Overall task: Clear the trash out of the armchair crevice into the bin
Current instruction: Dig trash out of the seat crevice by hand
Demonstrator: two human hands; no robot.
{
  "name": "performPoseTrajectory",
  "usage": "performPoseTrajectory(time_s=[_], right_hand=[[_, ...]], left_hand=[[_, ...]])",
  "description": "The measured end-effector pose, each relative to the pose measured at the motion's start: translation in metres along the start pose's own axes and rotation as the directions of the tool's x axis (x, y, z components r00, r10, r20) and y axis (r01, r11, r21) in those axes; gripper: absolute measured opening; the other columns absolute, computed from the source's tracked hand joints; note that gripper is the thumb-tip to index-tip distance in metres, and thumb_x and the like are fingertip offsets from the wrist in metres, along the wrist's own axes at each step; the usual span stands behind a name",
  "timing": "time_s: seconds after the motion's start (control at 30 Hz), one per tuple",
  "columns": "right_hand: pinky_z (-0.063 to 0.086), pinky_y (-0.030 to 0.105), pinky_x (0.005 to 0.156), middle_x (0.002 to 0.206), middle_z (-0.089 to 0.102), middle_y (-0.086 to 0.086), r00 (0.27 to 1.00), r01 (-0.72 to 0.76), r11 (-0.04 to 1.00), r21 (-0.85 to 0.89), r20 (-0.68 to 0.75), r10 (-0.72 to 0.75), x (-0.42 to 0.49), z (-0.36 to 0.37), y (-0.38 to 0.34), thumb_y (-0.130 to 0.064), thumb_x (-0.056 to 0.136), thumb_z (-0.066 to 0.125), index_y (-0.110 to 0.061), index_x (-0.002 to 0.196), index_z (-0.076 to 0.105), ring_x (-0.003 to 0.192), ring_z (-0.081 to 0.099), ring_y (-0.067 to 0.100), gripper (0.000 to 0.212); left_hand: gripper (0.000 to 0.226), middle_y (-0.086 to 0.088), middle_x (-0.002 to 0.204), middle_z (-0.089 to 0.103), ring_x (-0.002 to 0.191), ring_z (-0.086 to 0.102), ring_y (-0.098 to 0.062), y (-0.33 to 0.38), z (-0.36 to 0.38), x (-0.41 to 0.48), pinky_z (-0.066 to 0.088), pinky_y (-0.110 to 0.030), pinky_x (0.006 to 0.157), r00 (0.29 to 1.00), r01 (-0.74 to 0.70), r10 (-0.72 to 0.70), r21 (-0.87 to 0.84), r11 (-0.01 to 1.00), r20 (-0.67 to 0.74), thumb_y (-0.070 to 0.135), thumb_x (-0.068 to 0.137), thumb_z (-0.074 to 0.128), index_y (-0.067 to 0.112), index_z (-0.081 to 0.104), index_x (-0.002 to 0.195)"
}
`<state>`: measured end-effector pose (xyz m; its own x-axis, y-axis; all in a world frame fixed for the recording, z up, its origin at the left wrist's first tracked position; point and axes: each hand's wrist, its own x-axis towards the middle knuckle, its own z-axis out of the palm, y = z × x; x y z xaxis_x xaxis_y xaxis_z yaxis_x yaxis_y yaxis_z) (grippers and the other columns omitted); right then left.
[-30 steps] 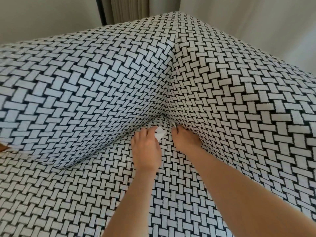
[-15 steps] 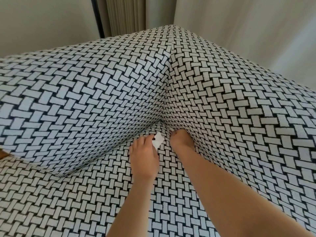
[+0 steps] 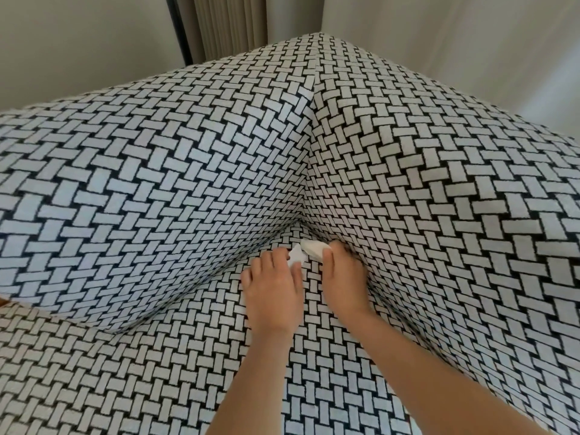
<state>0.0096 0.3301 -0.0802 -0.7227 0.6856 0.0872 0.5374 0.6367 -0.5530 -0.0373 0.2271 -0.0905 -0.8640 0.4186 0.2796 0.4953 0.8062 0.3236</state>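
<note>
Two bare forearms reach into a black-and-white basket-weave armchair (image 3: 317,73), toward the crevice (image 3: 300,221) where two upright padded panels meet the seat (image 3: 141,372).

Left of the crevice, the left panel (image 3: 141,183) bulges out over the seat cushion. Just below and left of the crevice, the left hand (image 3: 273,293) lies palm down, low over the seat, with its wrist straight and its forearm running back toward the viewer. Its fingers are curled and held close together. The thumb and forefinger pinch a crumpled white scrap (image 3: 296,257), which sticks out past the knuckles toward the crevice.

Just below and right of the crevice, the right hand (image 3: 343,277) is angled inward, its outer edge pressed against the foot of the right panel (image 3: 439,199). The thumb and forefinger pinch a white wad (image 3: 314,248) that lies right at the mouth of the crevice, touching or nearly touching the left hand's scrap. The other fingers of this hand are tucked into the fold between seat and panel, and it cannot be told how they lie. The right forearm crosses the seat on a diagonal from the lower right.

Beyond the crevice, above the armchair's top corner, a pleated beige curtain (image 3: 229,23) hangs between pale walls (image 3: 78,42).
</note>
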Motion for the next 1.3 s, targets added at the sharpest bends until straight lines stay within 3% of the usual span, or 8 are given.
performPoseTrajectory(time_s=[0.2, 0.37, 0.5, 0.73, 0.93, 1.07, 1.23, 1.3], right_hand=[[0.047, 0.034, 0.082, 0.092, 0.062, 0.002, 0.993, 0.115, 0.984, -0.138, -0.010, -0.117, -0.031, 0.000, 0.000, -0.039, 0.092, 0.006, -0.014, 0.092, 0.056, 0.093, 0.057, 0.021, 0.057], [0.040, 0.035, 0.101, 0.088, 0.063, 0.005, 0.989, 0.144, 0.986, -0.082, 0.043, -0.141, -0.032, -0.006, -0.001, -0.027, 0.098, 0.028, -0.010, 0.088, 0.058, 0.092, 0.057, 0.020, 0.036], [0.043, 0.030, 0.089, 0.089, 0.061, 0.003, 0.982, 0.181, 0.969, -0.168, 0.082, -0.169, -0.032, -0.012, -0.003, -0.023, 0.099, 0.034, -0.011, 0.095, 0.056, 0.083, 0.049, 0.014, 0.025], [0.047, 0.024, 0.070, 0.084, 0.064, 0.004, 0.962, 0.202, 0.928, -0.312, 0.238, -0.130, -0.048, -0.025, -0.013, -0.016, 0.098, 0.039, -0.007, 0.099, 0.059, 0.075, 0.060, 0.015, 0.021], [0.052, 0.024, 0.061, 0.069, 0.053, 0.000, 0.898, 0.227, 0.935, -0.274, 0.430, -0.092, -0.069, -0.040, -0.020, -0.016, 0.099, 0.033, -0.006, 0.096, 0.056, 0.063, 0.056, 0.014, 0.025], [0.041, 0.017, 0.046, 0.066, 0.048, -0.002, 0.865, 0.249, 0.954, -0.167, 0.481, -0.141, -0.085, -0.045, -0.048, -0.018, 0.100, 0.032, -0.008, 0.093, 0.053, 0.052, 0.043, 0.006, 0.024], [0.029, 0.014, 0.043, 0.065, 0.045, -0.002, 0.784, 0.374, 0.927, -0.040, 0.548, -0.293, -0.104, -0.036, -0.102, -0.020, 0.100, 0.028, -0.010, 0.085, 0.046, 0.051, 0.040, 0.006, 0.025], [0.028, 0.016, 0.044, 0.063, 0.041, -0.003, 0.748, 0.449, 0.894, -0.017, 0.555, -0.365, -0.115, -0.032, -0.128, -0.021, 0.100, 0.028, -0.011, 0.081, 0.042, 0.051, 0.039, 0.009, 0.026]], left_hand=[[0.020, 0.006, 0.073, 0.057, 0.069, 0.051, -0.015, 0.001, -0.002, 0.001, 0.040, -0.032, 0.070, 1.000, 0.003, -0.003, -0.014, 1.000, -0.024, 0.028, 0.094, 0.038, 0.018, 0.055, 0.089], [0.026, 0.008, 0.052, 0.043, 0.044, 0.040, -0.012, 0.001, -0.011, -0.003, 0.034, -0.025, 0.051, 0.998, 0.070, -0.070, -0.136, 0.988, 0.003, 0.022, 0.096, 0.041, 0.012, 0.054, 0.076], [0.028, 0.007, 0.060, 0.048, 0.048, 0.044, -0.008, -0.006, -0.028, -0.022, 0.023, -0.017, 0.042, 0.980, 0.130, -0.110, -0.113, 0.985, 0.163, 0.026, 0.100, 0.032, 0.013, 0.055, 0.090], [0.034, -0.005, 0.099, 0.065, 0.074, 0.054, -0.012, -0.016, -0.063, -0.062, 0.047, -0.023, 0.063, 0.915, 0.254, -0.174, -0.185, 0.949, 0.365, 0.027, 0.101, 0.029, 0.011, 0.056, 0.112], [0.037, -0.007, 0.096, 0.057, 0.065, 0.051, -0.009, -0.021, -0.088, -0.086, 0.044, -0.016, 0.051, 0.819, 0.419, -0.239, -0.259, 0.870, 0.521, 0.027, 0.102, 0.027, 0.006, 0.054, 0.116], [0.041, -0.007, 0.092, 0.054, 0.057, 0.045, -0.006, -0.045, -0.116, -0.093, 0.040, -0.017, 0.047, 0.795, 0.506, -0.312, -0.285, 0.814, 0.521, 0.029, 0.102, 0.025, 0.004, 0.052, 0.120], [0.037, -0.014, 0.102, 0.053, 0.074, 0.055, -0.016, -0.092, -0.184, -0.094, 0.048, -0.023, 0.062, 0.808, 0.527, -0.412, -0.204, 0.825, 0.421, 0.022, 0.102, 0.030, 0.000, 0.047, 0.125], [0.034, -0.014, 0.103, 0.053, 0.069, 0.054, -0.014, -0.118, -0.210, -0.101, 0.044, -0.018, 0.048, 0.796, 0.576, -0.476, -0.230, 0.784, 0.373, 0.021, 0.101, 0.031, -0.001, 0.048, 0.121]])
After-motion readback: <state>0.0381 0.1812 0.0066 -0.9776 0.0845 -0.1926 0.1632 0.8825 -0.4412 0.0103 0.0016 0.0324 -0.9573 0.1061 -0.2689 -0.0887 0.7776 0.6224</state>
